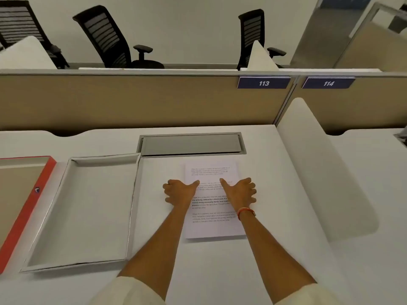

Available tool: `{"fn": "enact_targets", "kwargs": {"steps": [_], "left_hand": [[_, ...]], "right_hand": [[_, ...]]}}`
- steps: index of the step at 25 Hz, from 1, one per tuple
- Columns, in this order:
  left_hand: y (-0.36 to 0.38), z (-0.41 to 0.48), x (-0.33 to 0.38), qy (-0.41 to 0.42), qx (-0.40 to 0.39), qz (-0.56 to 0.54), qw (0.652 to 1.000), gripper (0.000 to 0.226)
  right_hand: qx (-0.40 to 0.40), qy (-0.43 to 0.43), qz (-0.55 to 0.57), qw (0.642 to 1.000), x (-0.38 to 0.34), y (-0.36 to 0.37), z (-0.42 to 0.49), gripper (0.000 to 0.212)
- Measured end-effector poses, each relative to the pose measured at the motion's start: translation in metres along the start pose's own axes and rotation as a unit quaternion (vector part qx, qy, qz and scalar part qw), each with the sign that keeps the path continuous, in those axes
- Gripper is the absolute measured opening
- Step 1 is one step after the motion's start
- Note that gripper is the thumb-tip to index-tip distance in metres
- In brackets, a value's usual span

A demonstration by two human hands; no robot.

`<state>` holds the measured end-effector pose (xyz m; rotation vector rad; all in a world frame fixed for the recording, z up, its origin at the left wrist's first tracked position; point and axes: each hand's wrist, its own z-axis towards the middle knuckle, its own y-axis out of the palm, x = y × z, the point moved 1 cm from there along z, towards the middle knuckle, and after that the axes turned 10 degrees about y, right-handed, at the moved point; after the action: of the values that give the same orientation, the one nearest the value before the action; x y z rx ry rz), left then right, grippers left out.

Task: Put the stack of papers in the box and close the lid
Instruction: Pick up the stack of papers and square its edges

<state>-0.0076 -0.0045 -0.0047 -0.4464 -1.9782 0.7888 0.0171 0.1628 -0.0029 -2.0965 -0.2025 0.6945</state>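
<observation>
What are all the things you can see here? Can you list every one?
stack of papers: one, white with print, on desk, middle
box: one, white, open, left of papers
lid: one, red rim, far left
desk: one, white
cable hatch: one, grey, behind papers
number signs: two, blue, 113 and 114, on tan partition
office chairs: three, black, beyond partition
left hand: on papers' left edge
right hand: on papers' right edge, orange wristband

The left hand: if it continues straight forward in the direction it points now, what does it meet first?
Probably the grey recessed panel in the desk; the left hand grips the stack of papers. Depth is uncertain.
</observation>
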Motion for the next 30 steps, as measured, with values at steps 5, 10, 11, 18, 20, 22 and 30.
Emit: {"fn": "enact_targets", "kwargs": {"steps": [5, 10, 11, 18, 20, 22, 30], "left_hand": [[0.005, 0.003, -0.001, -0.040, -0.045, 0.002, 0.998, 0.100], [0.012, 0.001, 0.009, -0.065, -0.088, 0.073, 0.991, 0.098], [0.014, 0.002, 0.011, -0.066, -0.096, 0.082, 0.990, 0.098], [0.014, 0.007, 0.014, -0.067, -0.125, 0.070, 0.987, 0.093], [0.013, 0.009, 0.010, -0.060, -0.131, 0.055, 0.988, 0.089], [0.014, 0.010, 0.006, -0.050, -0.139, 0.031, 0.988, 0.077], [0.024, 0.004, 0.015, -0.025, -0.115, 0.042, 0.992, 0.074]], "right_hand": [[-0.057, 0.048, -0.005, 0.997, 0.004, -0.001, 0.011, 0.096], [-0.099, 0.020, -0.032, 0.994, 0.000, 0.000, 0.020, 0.080], [-0.101, 0.021, -0.039, 0.994, 0.000, -0.001, 0.021, 0.081], [-0.111, 0.030, -0.042, 0.992, -0.001, -0.008, 0.025, 0.083], [-0.106, 0.027, -0.035, 0.993, -0.001, -0.008, 0.024, 0.082], [-0.100, 0.033, -0.028, 0.994, -0.002, -0.007, 0.022, 0.082], [-0.114, 0.017, 0.073, 0.991, 0.003, 0.000, 0.021, 0.084]]}}
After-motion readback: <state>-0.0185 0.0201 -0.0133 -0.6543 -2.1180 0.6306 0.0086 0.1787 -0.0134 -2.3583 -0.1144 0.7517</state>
